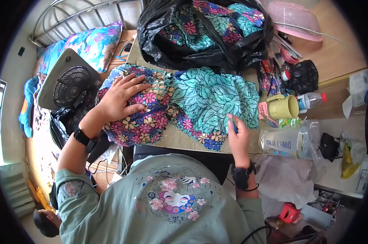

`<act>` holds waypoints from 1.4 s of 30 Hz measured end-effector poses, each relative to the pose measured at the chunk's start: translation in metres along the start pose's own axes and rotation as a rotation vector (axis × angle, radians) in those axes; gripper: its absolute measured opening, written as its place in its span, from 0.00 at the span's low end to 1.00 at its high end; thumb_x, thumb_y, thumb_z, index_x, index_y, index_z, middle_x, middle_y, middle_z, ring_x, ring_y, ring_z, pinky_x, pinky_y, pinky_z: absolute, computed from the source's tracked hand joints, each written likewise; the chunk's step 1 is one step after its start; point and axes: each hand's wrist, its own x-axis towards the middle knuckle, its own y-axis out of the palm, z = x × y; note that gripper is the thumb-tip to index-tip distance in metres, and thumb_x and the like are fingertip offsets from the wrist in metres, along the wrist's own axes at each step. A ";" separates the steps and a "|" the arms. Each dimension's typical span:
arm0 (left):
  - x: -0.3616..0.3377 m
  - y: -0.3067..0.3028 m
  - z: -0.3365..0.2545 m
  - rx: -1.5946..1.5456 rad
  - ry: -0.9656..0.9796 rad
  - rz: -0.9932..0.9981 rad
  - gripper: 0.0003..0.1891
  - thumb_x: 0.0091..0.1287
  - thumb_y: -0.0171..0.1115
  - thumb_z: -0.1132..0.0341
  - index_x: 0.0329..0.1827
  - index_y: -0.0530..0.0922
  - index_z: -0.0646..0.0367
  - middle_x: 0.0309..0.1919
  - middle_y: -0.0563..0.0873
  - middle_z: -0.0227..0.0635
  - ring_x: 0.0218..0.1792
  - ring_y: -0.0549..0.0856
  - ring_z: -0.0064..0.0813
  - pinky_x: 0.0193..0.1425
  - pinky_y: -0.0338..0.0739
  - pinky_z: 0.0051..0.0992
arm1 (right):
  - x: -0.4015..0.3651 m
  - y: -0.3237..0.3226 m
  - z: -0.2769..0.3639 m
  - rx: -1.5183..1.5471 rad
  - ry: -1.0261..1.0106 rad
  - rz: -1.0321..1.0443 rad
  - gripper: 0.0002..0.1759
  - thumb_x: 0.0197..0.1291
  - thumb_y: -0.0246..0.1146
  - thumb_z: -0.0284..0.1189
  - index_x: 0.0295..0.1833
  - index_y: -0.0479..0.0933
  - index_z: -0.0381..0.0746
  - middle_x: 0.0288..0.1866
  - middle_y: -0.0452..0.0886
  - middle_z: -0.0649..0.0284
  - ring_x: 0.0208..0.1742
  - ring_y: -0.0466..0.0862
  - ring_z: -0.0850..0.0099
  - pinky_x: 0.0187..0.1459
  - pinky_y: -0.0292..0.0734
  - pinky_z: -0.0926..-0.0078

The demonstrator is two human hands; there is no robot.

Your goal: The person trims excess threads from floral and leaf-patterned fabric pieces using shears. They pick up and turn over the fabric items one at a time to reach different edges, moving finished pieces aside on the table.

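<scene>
My left hand (125, 95) lies flat with its fingers stretched out on a floral lace fabric piece (145, 128) in pink, yellow and dark blue. Beside it on the table spreads a turquoise leaf-patterned fabric (220, 95), with more floral cloth showing from under its lower edge. At that fabric's lower right edge, my right hand (238, 140) is closed around a small blue tool (234, 127), mostly hidden by the fingers.
A black plastic bag (159, 44) stuffed with similar fabric sits at the table's far side. To the right stand a yellow mug (283, 107), a plastic bottle (312, 99) and a pink mesh basket (296, 20). A fan (70, 81) is at left; a person (45, 221) shows at lower left.
</scene>
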 end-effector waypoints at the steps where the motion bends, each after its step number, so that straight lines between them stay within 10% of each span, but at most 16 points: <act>1: -0.001 0.001 0.001 -0.001 0.000 0.000 0.35 0.62 0.57 0.38 0.68 0.70 0.47 0.71 0.67 0.42 0.73 0.61 0.51 0.74 0.50 0.53 | -0.002 -0.009 -0.005 -0.011 0.093 -0.020 0.13 0.65 0.62 0.27 0.53 0.79 0.34 0.44 0.87 0.59 0.37 0.81 0.79 0.43 0.76 0.78; 42: -0.005 0.011 0.011 -0.009 0.075 -0.132 0.34 0.61 0.58 0.38 0.64 0.74 0.52 0.67 0.72 0.41 0.69 0.66 0.48 0.73 0.54 0.47 | -0.011 -0.012 -0.053 -0.218 -0.051 -0.121 0.17 0.57 0.67 0.25 0.52 0.79 0.35 0.43 0.85 0.53 0.42 0.85 0.61 0.45 0.77 0.69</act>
